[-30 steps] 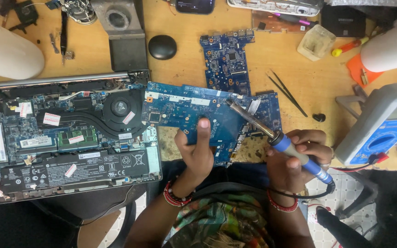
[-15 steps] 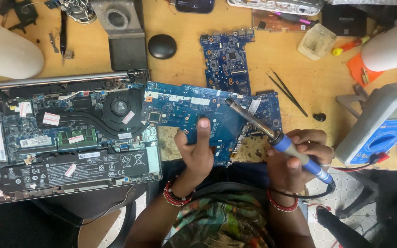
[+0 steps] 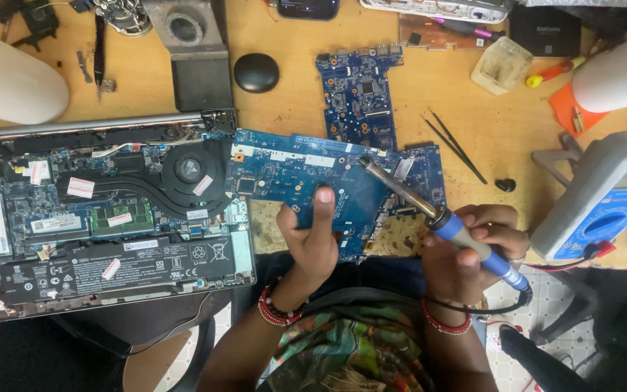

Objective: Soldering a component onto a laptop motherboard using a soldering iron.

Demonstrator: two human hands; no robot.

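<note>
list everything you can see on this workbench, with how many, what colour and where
circuit board: 1, blue, centre of the bench, under the left thumb
smaller circuit board: 1, blue, behind the centre board
opened laptop: 1, black and blue inside, left side
soldering iron: 1, blue handle and metal tip, tip over the centre board
tweezers: 1, black, right of the boards
multimeter: 1, grey and blue, right edge
round cap: 1, black, top centre
workbench: 1, tan wood
left hand: 1, gripping the centre board's near edge
right hand: 1, holding the soldering iron
</note>
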